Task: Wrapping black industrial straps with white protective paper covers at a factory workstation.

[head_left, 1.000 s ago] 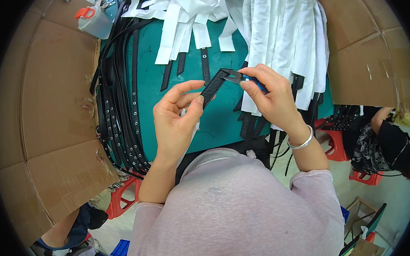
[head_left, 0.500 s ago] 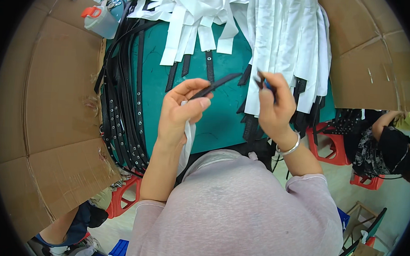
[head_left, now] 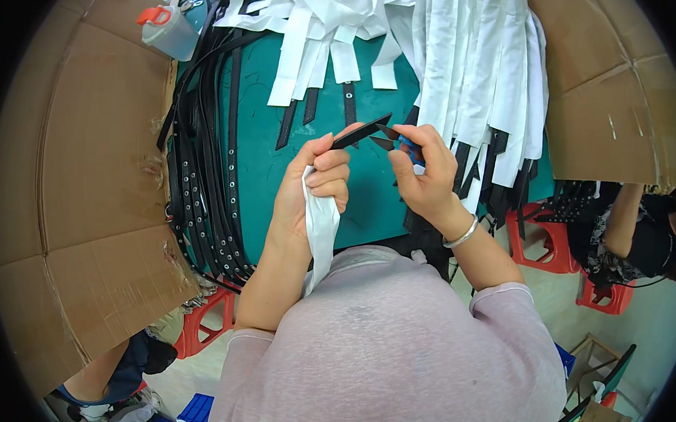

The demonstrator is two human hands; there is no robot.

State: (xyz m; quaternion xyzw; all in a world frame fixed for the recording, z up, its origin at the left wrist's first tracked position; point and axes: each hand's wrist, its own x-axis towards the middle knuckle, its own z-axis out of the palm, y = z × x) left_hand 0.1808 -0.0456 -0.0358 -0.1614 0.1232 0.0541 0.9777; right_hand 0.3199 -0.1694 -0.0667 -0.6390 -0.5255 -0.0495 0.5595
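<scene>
My left hand (head_left: 309, 183) is closed round a black strap (head_left: 363, 131) whose pointed end sticks out up and to the right. A white wrapping (head_left: 321, 225) hangs from the same hand down toward my shirt. In my right hand (head_left: 429, 176) are small thread snips (head_left: 408, 147) with blue on the grip and dark blades. The blades stand apart, close beside the strap's tip; whether they touch it I cannot tell. Under both hands lies the green table top (head_left: 370, 190).
Black straps with metal eyelets (head_left: 193, 203) hang along the left side. White-wrapped straps (head_left: 475, 73) lie at the far right, more white strips (head_left: 309, 26) at the far middle. Cardboard (head_left: 103, 168) walls both sides. A lidded plastic container (head_left: 171, 34) stands far left. A person (head_left: 635, 234) sits at right.
My right hand has come left and down, bringing the snips to the strap's end. The left fingers have curled further round the strap, and more of the white wrapping shows.
</scene>
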